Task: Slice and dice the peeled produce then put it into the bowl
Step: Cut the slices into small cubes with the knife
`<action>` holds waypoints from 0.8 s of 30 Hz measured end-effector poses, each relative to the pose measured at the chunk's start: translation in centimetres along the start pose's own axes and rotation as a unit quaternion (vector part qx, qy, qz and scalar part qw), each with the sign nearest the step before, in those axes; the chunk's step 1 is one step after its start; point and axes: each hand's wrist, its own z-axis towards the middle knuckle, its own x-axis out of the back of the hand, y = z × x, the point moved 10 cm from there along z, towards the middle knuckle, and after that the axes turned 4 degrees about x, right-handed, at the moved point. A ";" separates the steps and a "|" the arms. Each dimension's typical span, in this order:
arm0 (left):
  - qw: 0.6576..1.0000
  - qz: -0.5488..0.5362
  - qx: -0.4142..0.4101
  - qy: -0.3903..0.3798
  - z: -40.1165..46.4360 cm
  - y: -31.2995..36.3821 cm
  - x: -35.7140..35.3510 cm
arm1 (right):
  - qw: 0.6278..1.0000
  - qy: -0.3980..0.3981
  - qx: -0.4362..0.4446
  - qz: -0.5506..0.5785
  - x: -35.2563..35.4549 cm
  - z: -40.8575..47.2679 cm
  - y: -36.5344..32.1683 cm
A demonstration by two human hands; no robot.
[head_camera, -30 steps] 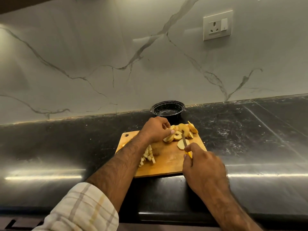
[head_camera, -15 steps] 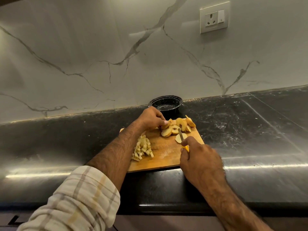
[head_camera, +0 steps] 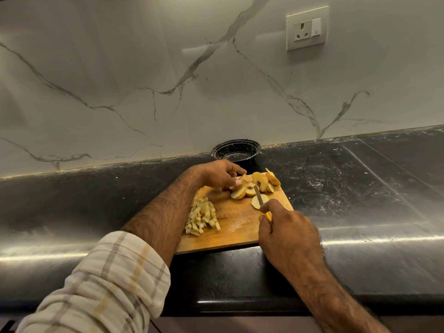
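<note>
Hands: 2 — L [head_camera: 219, 175], R [head_camera: 286, 233]; 1 knife [head_camera: 260, 200]; 1 bowl [head_camera: 235, 150].

knife handle [head_camera: 266, 216] mostly hidden in right hand [head_camera: 289, 239], sleeve [head_camera: 101, 287] cut off

Left hand [head_camera: 219, 174] fingers curled, reaching forward — right hand [head_camera: 287, 233] grip closed, fist-like.

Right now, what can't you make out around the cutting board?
Head view only:
- Knife handle: mostly hidden inside the right hand.
- Board's left corners: covered by the left forearm.
- What the left hand fingertips pinch among the slices: too small.
- Bowl contents: dark, unreadable.
</note>
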 end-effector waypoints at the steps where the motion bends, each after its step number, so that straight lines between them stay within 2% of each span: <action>1: 1.000 0.010 0.000 -0.011 0.1 0.1 -0.2 | 1.000 0.001 0.000 -0.001 0.0 0.1 0.0; 6: 0.998 0.046 -0.031 0.003 0.1 0.5 0.2 | 1.000 0.008 0.011 -0.006 -0.1 0.2 -0.1; 11: 0.985 0.035 -0.086 0.142 -2.0 0.8 1.6 | 0.999 0.027 0.024 0.006 0.0 0.2 -0.2; 17: 0.953 0.010 -0.152 0.264 -5.0 -0.5 1.6 | 0.993 0.077 0.074 0.041 0.5 -0.1 -1.9; 24: 0.937 0.015 -0.194 0.291 -6.1 -0.7 1.6 | 0.988 0.094 0.123 0.004 0.5 -0.6 -3.8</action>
